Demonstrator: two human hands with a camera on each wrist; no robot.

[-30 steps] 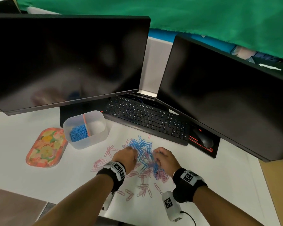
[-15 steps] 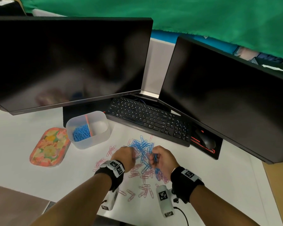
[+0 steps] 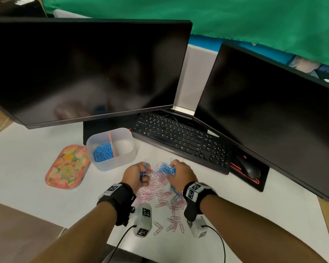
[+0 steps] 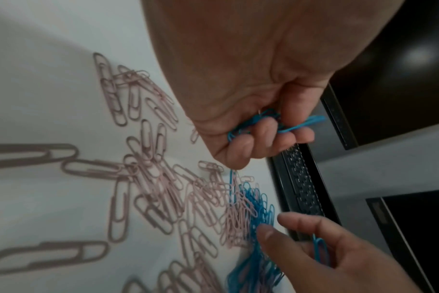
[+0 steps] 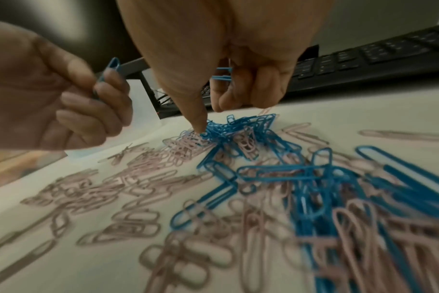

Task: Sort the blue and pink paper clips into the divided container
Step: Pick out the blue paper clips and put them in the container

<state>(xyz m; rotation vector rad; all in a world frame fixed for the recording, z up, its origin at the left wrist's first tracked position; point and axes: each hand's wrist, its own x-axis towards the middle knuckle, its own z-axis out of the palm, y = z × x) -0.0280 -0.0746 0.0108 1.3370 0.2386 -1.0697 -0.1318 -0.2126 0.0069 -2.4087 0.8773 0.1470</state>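
Note:
Blue paper clips [image 3: 164,168] and pink paper clips [image 3: 160,192] lie mixed in a heap on the white desk. My left hand [image 3: 143,173] hovers at the heap's left edge, its fingers curled round a small bunch of blue clips [image 4: 261,121]. My right hand [image 3: 174,170] is on the blue part of the heap [image 5: 228,128]; its thumb presses there and its curled fingers hold blue clips [image 5: 222,73]. The clear divided container [image 3: 122,162] stands to the far left of the hands. Its left compartment holds blue clips [image 3: 103,153]; the right compartment looks empty.
A black keyboard [image 3: 180,141] lies just beyond the heap, with a mouse [image 3: 250,168] on a black pad to the right. Two dark monitors [image 3: 87,69] rise behind. A fruit-patterned lid [image 3: 66,167] lies left of the container.
My left hand has pulled away to the left of the heap with blue clips in its fingers. My right hand has shifted forward onto the blue clips.

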